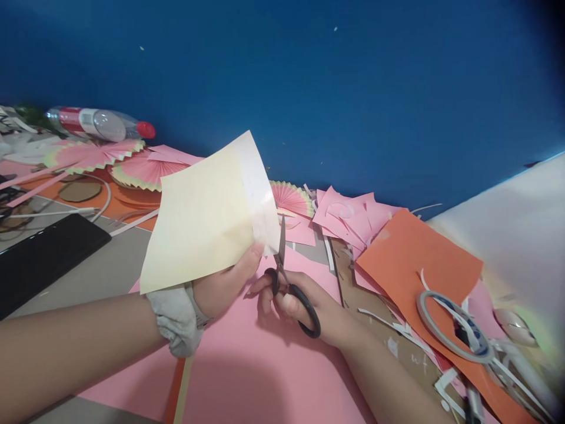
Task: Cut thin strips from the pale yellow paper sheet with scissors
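Clutter lines the far left of our view: a plastic bottle [101, 123] with a red cap lies on its side against the blue wall [335, 88], and just nearer we see pleated pink paper fans [110, 159] spread over an orange sheet. Nearer on the left lies a flat black object [44, 259] on the grey surface. Moving right, our left hand [220, 285], with a grey cloth wrapped at the wrist, is closed on the lower right edge of a cream paper sheet [198, 227], thumb in front, holding it tilted up above the large pink sheet [247, 359] that covers the near middle. Just right of it, our right hand [300, 306] grips the black-handled scissors [289, 277], fingers through the loops, and the blades point up and touch the cream sheet's right edge beside a pale strip. Farther right we see another small fan [289, 197], loose pink cut pieces [348, 215], then a big orange sheet [415, 253] over brown cardboard. At the near right a roll of tape [454, 327] rests on that orange sheet among white paper strips, with a white board [516, 229] beyond.
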`<move>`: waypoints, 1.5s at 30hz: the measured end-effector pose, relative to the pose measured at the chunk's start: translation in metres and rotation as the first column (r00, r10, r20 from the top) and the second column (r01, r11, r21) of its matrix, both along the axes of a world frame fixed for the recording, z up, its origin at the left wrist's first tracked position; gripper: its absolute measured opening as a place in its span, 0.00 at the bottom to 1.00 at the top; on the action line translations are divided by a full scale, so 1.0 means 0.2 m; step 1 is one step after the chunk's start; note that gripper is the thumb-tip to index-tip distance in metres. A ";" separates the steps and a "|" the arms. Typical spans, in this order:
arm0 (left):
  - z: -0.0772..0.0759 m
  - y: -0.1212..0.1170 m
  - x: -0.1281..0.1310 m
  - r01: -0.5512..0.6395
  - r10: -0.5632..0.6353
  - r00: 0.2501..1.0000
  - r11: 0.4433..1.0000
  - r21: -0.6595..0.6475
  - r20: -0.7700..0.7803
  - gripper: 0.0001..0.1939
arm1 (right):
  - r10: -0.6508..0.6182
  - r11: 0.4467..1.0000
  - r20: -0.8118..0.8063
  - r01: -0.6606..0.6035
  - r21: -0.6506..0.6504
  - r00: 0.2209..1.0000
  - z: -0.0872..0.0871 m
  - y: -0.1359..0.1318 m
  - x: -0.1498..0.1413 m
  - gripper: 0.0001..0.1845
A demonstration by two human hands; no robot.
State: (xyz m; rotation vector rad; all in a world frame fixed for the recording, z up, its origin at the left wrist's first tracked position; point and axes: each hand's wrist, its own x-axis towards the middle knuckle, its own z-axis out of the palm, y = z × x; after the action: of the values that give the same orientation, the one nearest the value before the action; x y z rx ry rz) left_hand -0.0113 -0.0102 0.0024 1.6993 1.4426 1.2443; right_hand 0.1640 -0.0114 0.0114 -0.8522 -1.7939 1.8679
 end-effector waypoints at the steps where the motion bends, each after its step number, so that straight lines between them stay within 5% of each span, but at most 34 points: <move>1: 0.00 0.00 0.00 0.009 -0.009 1.000 1.000 0.010 0.005 0.18 | -0.001 1.000 0.001 0.001 0.007 1.000 0.00 0.00 0.00 0.27; 33: 0.00 0.02 0.00 0.035 -0.035 0.999 0.999 0.035 -0.010 0.17 | -0.040 0.996 0.045 0.036 0.083 0.998 -0.03 -0.01 -0.01 0.27; 45: -0.01 0.01 -0.01 0.078 -0.071 0.993 0.995 -0.065 0.095 0.16 | -0.051 0.993 0.072 0.043 0.112 0.996 -0.02 0.00 -0.01 0.28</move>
State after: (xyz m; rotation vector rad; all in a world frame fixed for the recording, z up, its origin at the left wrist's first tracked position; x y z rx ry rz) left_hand -0.0124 -0.0073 0.0001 1.6134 1.3403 1.2034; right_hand 0.1620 -0.0113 0.0080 -0.9263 -1.8861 1.7108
